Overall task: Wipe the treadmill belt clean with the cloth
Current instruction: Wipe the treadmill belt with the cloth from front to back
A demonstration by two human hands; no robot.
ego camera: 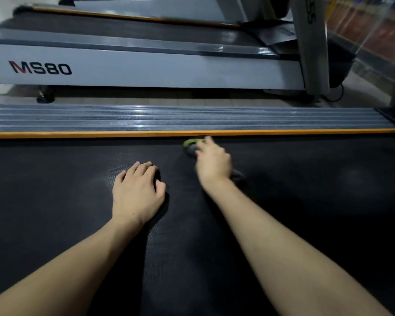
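Readable text first: "MS80" [40,69] on the white side panel of the neighbouring treadmill [146,71], M in red/dark, rest dark. On its grey upright post [310,42] only part of a word shows, letters "ESS", running vertically. Nothing else legible.

Treadmill belt [66,201] is black w/ fine dotted texture and fills the lower half of the view. Its far edge is marked by an orange strip [100,134], and beyond that a grey ribbed side rail [146,118]. Then a narrow gap of floor [169,100] between the two machines.

Right hand [213,161] is out near the belt's far edge, just short of the orange strip, motion-blurred. It lies over the cloth [191,143], grey w/ a green part, which sticks out past the fingers and also shows by the wrist. The cloth is on the belt under the hand. Blur hides whether the fingers are curled round it or just pressing flat, so the hold can't be told.

Left hand [137,190] rests palm-down on the belt, nearer the person and to the left of the right hand, fingers relaxed and slightly bent, grasping nothing.

Open belt stretches wide to both sides of the hands. At far right the belt meets a dark frame edge [388,117].
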